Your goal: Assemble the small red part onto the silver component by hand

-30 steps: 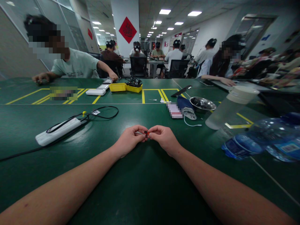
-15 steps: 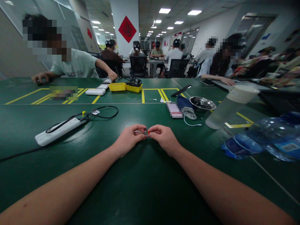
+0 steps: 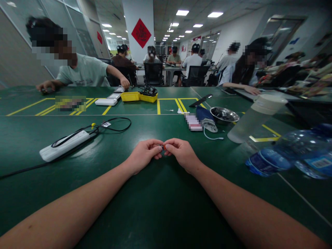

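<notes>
Over the green tabletop [image 3: 155,207], my left hand [image 3: 142,156] and my right hand [image 3: 183,154] meet with their fingertips almost touching. The right thumb and fingers pinch a small orange piece [image 3: 164,147]. Between the left thumb and forefinger sits a tiny dark, metallic-looking part [image 3: 162,146], mostly covered by the fingers. Both parts lie close together at the fingertips; whether they are joined I cannot tell. Their exact kind is too small to make out.
A white power strip [image 3: 64,146] with a black cable lies left. Yellow trays [image 3: 130,96] stand farther back. To the right are a metal bowl [image 3: 224,114], a blue pouch [image 3: 203,114], a frosted bottle [image 3: 248,119] and plastic water bottles [image 3: 271,160]. A co-worker [image 3: 85,71] sits across the table.
The left thumb and fingers have closed in toward the right fingertips, covering most of the small part. A white strand seen earlier at the left fingers is now hidden.
</notes>
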Demonstrator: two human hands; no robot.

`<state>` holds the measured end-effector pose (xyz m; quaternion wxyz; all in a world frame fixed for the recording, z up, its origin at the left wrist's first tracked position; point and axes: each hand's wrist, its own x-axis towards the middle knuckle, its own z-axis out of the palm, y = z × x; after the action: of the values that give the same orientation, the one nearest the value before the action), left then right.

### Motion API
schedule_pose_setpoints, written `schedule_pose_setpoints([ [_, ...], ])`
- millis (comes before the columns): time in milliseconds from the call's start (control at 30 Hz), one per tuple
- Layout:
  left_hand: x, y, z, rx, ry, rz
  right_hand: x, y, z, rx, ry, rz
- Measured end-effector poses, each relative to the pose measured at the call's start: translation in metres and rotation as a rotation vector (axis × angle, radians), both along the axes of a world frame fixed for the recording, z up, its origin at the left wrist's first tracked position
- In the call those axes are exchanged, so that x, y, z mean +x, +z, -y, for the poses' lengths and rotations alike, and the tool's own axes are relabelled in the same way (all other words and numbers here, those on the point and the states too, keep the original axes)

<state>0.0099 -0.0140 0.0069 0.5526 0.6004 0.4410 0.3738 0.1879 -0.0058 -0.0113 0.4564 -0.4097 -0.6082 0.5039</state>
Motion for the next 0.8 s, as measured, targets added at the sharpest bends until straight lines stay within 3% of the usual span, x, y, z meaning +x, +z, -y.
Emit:
schedule_pose_setpoints([
  [233, -0.0007, -0.0004, 0.0014, 0.079, 0.05, -0.105, 0.0015, 0.0006, 0.0009, 0.01, 0.018, -0.014],
  [433, 0.0008, -0.0011, 0.0027, -0.006, 0.06, -0.004, 0.0026, 0.0, 0.003, -0.01, 0.091, -0.067],
  [567, 0.0012, 0.0002, 0.0031, 0.029, 0.057, 0.0, 0.0023, -0.0013, 0.0029, -0.009, 0.132, -0.051],
  [800, 0.0015, -0.0015, 0.0026, 0.033, 0.087, 0.015, 0.0008, -0.0034, 0.0004, 0.041, 0.039, 0.03],
])
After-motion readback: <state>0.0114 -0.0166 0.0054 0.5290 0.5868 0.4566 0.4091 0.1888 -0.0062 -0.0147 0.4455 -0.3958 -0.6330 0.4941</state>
